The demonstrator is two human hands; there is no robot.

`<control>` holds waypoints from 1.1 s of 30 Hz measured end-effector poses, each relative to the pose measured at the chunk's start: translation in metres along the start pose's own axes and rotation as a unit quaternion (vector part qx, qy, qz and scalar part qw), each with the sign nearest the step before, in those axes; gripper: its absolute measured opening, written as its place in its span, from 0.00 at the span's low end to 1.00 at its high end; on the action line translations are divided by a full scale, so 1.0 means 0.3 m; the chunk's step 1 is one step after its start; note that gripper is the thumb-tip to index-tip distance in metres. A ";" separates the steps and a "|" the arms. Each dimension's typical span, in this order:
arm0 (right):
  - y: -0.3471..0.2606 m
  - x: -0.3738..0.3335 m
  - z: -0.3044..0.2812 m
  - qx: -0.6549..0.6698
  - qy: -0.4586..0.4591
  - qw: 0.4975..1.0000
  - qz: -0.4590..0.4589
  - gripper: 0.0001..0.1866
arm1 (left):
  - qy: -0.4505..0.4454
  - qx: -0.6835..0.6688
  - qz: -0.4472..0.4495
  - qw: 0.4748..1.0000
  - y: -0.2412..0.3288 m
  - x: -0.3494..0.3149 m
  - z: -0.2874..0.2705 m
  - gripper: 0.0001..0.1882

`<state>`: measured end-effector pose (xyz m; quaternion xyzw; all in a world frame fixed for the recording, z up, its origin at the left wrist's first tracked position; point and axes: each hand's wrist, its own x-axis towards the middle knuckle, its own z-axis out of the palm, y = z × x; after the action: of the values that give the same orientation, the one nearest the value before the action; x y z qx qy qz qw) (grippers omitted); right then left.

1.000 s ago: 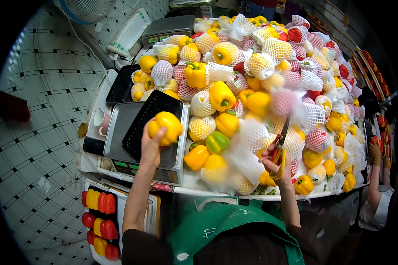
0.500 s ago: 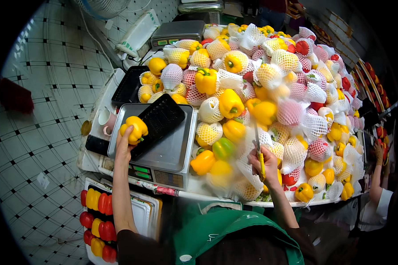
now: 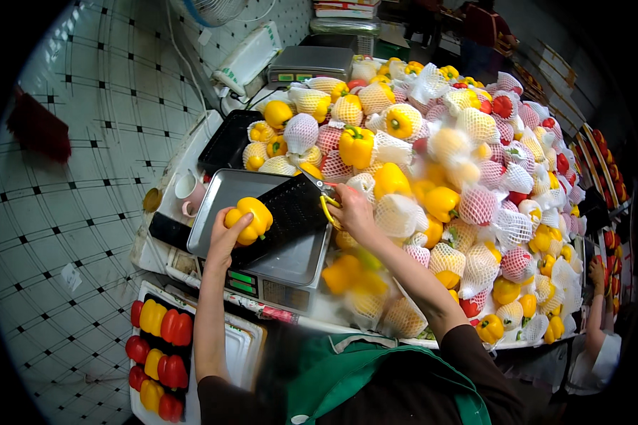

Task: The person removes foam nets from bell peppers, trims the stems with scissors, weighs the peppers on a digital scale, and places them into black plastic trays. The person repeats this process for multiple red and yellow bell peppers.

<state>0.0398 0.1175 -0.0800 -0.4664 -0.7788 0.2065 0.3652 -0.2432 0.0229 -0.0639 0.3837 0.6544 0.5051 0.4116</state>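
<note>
A yellow bell pepper [image 3: 254, 218] is gripped in my left hand [image 3: 224, 237], above the lower left part of a black plastic tray [image 3: 288, 214]. The tray lies aslant on the metal pan of a weighing scale [image 3: 223, 188]. My right hand [image 3: 354, 211] is closed round the yellow-handled scissors [image 3: 329, 207], their blades pointing up and left over the tray's far right end. Just right of the scale, a big heap of yellow and red peppers begins, many wrapped in foam net sleeves [image 3: 400, 214].
More black trays [image 3: 228, 140] and a pinkish mug [image 3: 190, 190] sit beside the scale. A second scale [image 3: 312, 62] stands at the back. Lower left, a tray of red and yellow peppers [image 3: 157, 361] rests on white foam trays. A co-worker's arm [image 3: 597, 304] shows at far right.
My right hand has brought the scissors left from over the heap to the tray. My left hand still holds the pepper. The whole view has shifted slightly.
</note>
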 end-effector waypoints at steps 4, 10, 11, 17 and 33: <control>-0.020 0.009 0.034 0.000 -0.038 0.999 0.003 0.14 | 0.078 0.152 0.035 0.985 0.029 0.001 -0.032 0.34; -0.057 -0.130 0.027 0.053 -0.080 0.995 -0.008 0.14 | 0.024 0.083 0.048 0.995 0.025 0.017 0.018 0.28; -0.046 -0.150 0.033 0.071 -0.067 0.995 -0.014 0.14 | -0.006 0.028 0.032 0.999 0.028 0.023 0.050 0.27; -0.033 -0.265 -0.080 0.184 -0.008 0.983 0.002 0.13 | -0.002 0.242 0.126 0.962 0.008 0.064 0.106 0.26; 0.185 -0.687 -0.494 0.191 0.058 0.952 0.233 0.17 | -0.108 0.298 0.278 0.906 0.296 0.178 0.427 0.12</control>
<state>0.2460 -0.0395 -0.0983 -0.5677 -0.5718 0.4034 0.4337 -0.1364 0.1335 -0.0046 0.7076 0.5924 0.3357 0.1889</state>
